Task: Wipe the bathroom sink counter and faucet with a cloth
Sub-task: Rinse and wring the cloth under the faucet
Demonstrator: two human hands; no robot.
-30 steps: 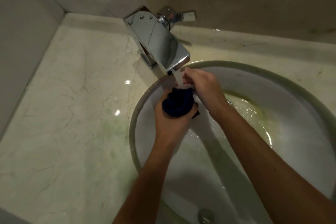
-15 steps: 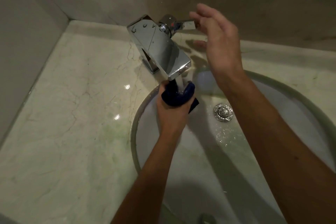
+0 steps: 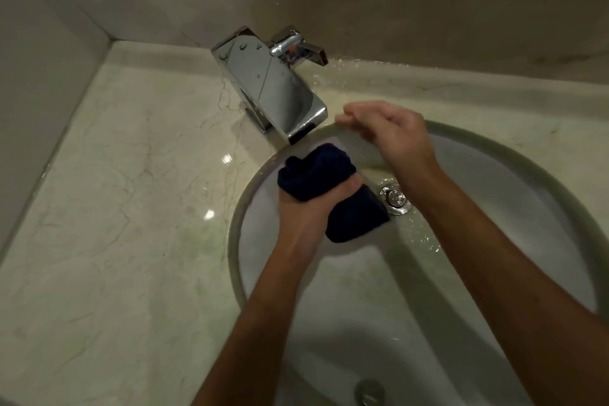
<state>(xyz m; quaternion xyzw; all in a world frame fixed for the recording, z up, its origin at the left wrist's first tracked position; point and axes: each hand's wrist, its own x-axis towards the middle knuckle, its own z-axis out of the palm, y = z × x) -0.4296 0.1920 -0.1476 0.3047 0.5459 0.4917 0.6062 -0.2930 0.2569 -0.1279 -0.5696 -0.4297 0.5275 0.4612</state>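
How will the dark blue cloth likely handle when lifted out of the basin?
Probably floppy: the cloth bunches above the left hand and droops below it. Likely wet and heavy for its size, since droplets dot the sink. It may drip on the counter.

No words, brand names or numbers can be read anywhere. The only sign is a small red dot on the faucet handle (image 3: pixel 298 49); its meaning is not spelled out.
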